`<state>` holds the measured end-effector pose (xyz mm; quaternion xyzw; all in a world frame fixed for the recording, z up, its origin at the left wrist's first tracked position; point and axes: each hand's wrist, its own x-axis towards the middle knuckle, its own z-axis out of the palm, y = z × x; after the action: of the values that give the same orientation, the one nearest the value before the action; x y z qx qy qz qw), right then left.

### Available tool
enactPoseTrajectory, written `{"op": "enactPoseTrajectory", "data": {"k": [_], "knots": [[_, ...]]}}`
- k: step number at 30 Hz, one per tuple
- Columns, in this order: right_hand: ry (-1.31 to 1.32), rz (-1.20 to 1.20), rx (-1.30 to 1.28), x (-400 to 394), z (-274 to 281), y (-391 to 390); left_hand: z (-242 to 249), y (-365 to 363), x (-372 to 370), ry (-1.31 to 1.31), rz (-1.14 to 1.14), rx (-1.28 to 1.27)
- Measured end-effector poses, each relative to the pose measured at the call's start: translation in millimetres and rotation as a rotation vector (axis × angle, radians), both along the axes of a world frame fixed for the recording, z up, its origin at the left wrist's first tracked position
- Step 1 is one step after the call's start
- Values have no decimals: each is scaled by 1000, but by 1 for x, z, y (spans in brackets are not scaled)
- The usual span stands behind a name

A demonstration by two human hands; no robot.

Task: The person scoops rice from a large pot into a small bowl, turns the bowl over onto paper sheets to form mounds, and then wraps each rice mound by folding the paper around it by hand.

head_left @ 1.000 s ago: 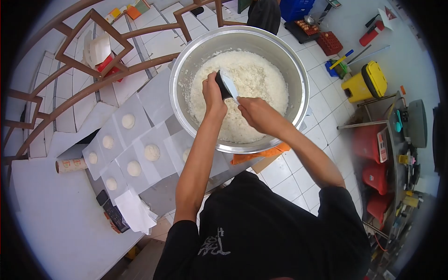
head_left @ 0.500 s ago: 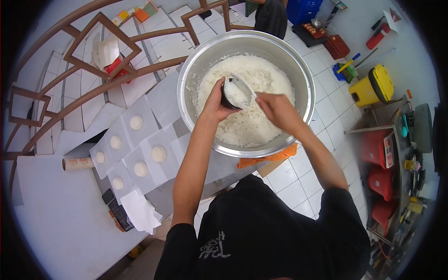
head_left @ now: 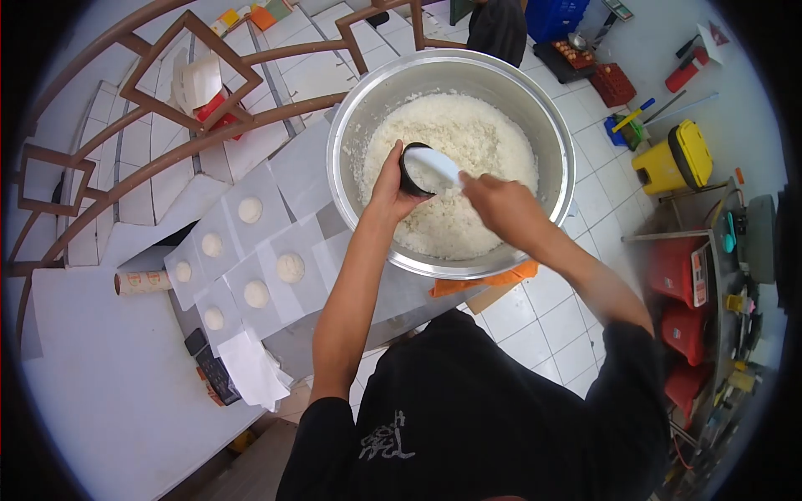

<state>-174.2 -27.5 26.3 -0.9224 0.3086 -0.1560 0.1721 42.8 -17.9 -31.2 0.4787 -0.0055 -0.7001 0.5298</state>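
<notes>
A wide metal pot (head_left: 558,204) holds a large mass of white rice (head_left: 493,138). Over the rice, my left hand (head_left: 391,185) is wrapped round a small black bowl (head_left: 411,185), its opening tipped toward the right. My right hand (head_left: 501,204) grips a white spoon (head_left: 438,162), whose flat head lies across the bowl's mouth. Some rice shows inside the bowl, partly covered by the spoon. To the left of the pot, several round rice mounds (head_left: 290,268) sit apart on paper sheets (head_left: 313,288).
A stack of white paper (head_left: 251,367) and a dark device (head_left: 213,371) lie at the table's near left. A brown railing (head_left: 167,159) curves behind the table. An orange cloth (head_left: 484,280) is under the pot's near edge. A yellow bin (head_left: 672,159) stands at right.
The spoon has moved from inside the bowl's rice to flat across its mouth. Less rice shows in the bowl. The whole view has shifted slightly.
</notes>
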Motion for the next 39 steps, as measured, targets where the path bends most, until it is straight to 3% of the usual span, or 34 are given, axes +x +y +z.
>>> {"op": "enactPoseTrajectory", "data": {"k": [1,4,6,9,14,18,24,28,30,31,34,36,39], "knots": [[-4,7,-4,0,2,-2,-2,3,1,52,55,-99],[-190,-321,421,-3,7,-6,4,5,-4,105,176,-233],[-373,-236,351,10,-22,14,-5,-1,-12,30,234,-286],[-337,-235,186,24,-25,33,4,0,-22,-107,245,-230],[-6,-177,40,24,-28,40,4,-5,-24,-286,176,-183],[-17,-56,1,13,-27,16,3,-4,-17,-337,100,-173],[25,72,-61,2,-5,-8,23,13,4,155,-32,-188],[-8,68,-44,-1,17,-12,19,18,0,307,63,-268],[-372,-17,50,-4,18,-10,18,15,-11,332,286,-281],[-360,-173,299,-4,29,-3,26,15,-16,303,354,-228],[-283,-352,510,7,9,13,9,7,-21,144,402,-319],[-408,-270,330,24,-11,32,0,-1,-33,63,420,-381],[-347,-268,122,31,-23,45,1,-4,-37,-124,422,-460]]}}
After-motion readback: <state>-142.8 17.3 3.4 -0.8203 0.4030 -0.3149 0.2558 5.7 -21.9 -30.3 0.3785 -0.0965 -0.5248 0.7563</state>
